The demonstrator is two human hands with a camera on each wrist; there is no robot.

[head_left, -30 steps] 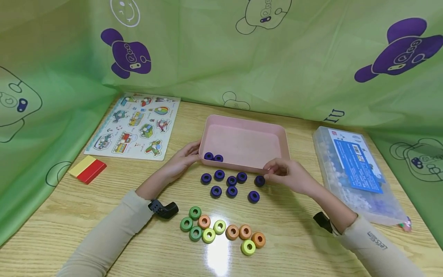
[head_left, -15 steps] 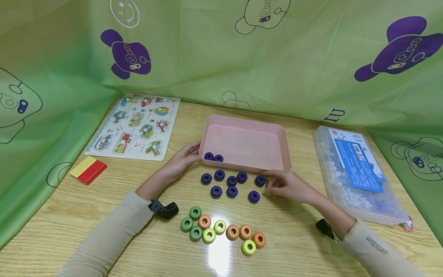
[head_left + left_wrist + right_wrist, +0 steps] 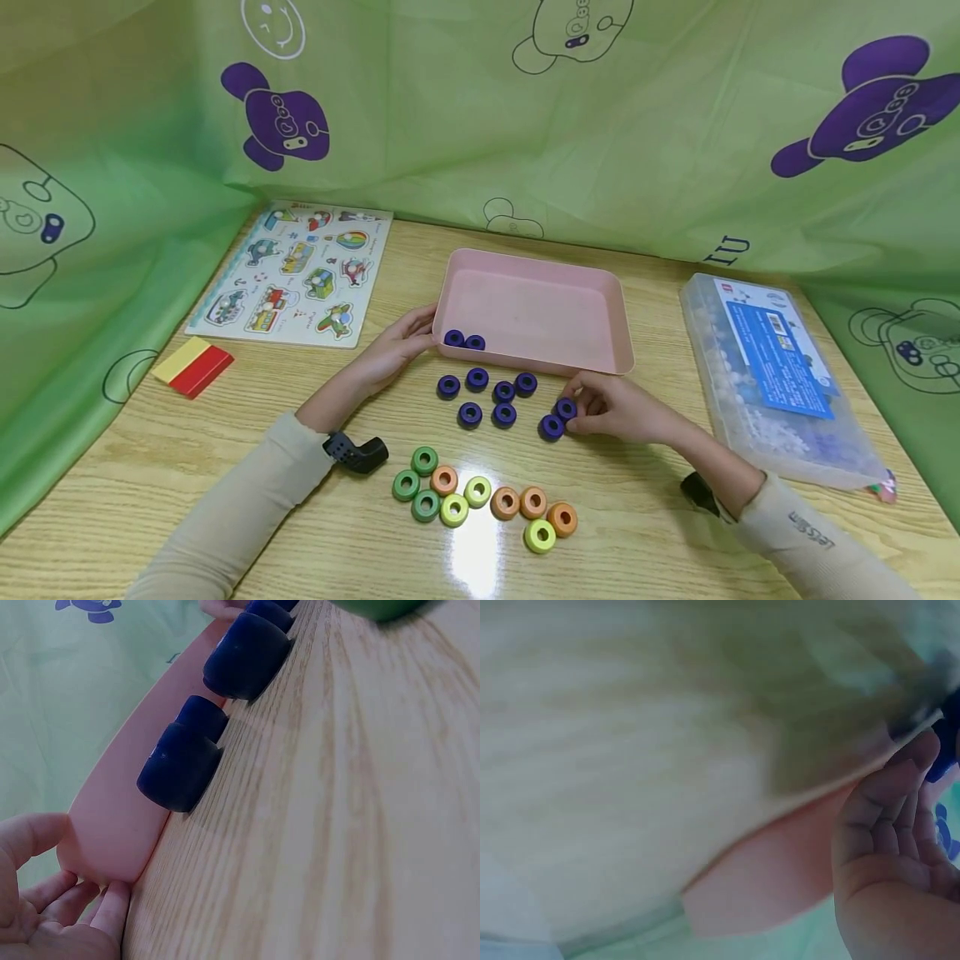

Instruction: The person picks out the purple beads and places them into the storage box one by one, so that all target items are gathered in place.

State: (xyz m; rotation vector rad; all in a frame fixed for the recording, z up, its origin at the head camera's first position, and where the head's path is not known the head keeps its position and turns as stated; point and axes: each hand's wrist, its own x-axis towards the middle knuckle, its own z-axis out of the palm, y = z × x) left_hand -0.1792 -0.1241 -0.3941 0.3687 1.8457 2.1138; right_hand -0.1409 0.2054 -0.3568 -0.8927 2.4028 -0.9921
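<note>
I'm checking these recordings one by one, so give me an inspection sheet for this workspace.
Surface: wooden table, glare toward the near edge.
Job's things: pink tray with two dark blue rings inside; seven loose blue rings in front of it.
Clutter: green rings, orange rings and yellow rings nearer the camera; picture board and yellow-and-red block at left, plastic box at right.
Hands: left hand holds the tray's near left corner; right hand holds one dark blue ring close to another.
Cables: nothing seen.
Surroundings: green printed curtain behind and at both sides.
</note>
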